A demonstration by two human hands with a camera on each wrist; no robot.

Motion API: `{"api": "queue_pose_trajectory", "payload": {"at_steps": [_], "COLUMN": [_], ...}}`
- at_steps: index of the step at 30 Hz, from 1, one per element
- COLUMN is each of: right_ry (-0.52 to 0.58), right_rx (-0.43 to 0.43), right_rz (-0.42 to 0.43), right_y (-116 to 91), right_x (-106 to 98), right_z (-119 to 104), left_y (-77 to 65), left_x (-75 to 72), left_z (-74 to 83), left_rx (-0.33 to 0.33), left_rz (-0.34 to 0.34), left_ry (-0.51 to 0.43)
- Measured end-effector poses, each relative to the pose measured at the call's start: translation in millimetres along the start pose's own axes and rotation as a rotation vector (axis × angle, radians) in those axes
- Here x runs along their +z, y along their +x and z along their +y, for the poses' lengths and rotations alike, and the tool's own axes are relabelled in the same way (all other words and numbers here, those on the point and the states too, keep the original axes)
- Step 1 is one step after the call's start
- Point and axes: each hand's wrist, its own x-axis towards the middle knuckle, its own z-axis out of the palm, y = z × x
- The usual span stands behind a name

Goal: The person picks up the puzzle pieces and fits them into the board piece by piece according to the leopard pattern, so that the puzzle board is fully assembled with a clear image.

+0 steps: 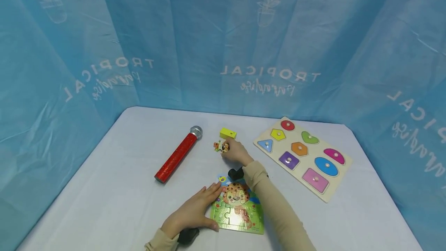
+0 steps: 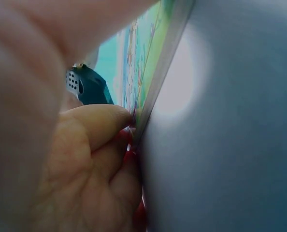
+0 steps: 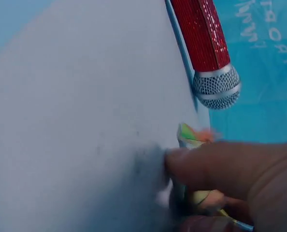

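Observation:
A jigsaw puzzle (image 1: 237, 222) with a cartoon leopard on a green ground lies flat at the table's near side. My left hand (image 1: 196, 208) rests along its left edge, fingers extended and thumb at the lower corner; the left wrist view shows the fingertips at the board's edge (image 2: 158, 82). Farther away, my right hand (image 1: 237, 153) pinches a small leopard-patterned puzzle piece (image 1: 225, 147), partly hidden by the fingers. Another colourful piece (image 1: 216, 145) appears beside it. In the right wrist view, the thumb partly covers a piece (image 3: 187, 133), and the fingertips are blurred.
Just beyond the right hand sits a yellow block (image 1: 228, 133). A red toy microphone (image 1: 177, 157) lies to the left. At the right is a wooden shape board (image 1: 278, 133) with several knobbed shapes. Blue printed curtains (image 1: 209, 42) surround the white table (image 1: 104, 189).

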Motion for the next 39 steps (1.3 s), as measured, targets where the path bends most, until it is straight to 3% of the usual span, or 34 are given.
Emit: {"api": "queue_pose_trajectory", "payload": {"at_steps": [7,13,18,25,30,39], "right_ry": [0.136,0.346,0.487,0.426,0.344,0.135], "right_rx": [-0.032,-0.074,-0.124,-0.138,-0.151,-0.115], "right_rz": [-0.014,-0.079,-0.186,-0.195,-0.197,-0.053], "right_y": [-31,-81,-125,-156,-161,-160], "right_x": [-18,-40,-39,-31,-24,-7], "right_z": [22,43,50,42,36,27], "left_y": [0.9,-1.9,-2.5,2.6,4.4,3.7], "left_x": [1.9,-2.5,-2.5,2.1,2.7,2.4], "left_z": [-0.6,-2.2,-3.4,-3.8,-4.7,-6.5], "left_rx": [0.003,0.002,0.006,0.024,0.034,0.029], "left_rz": [-0.003,0.008,0.001,0.006,0.01,0.017], "left_ry": [0.017,0.032,0.03,0.017,0.025,0.01]}}
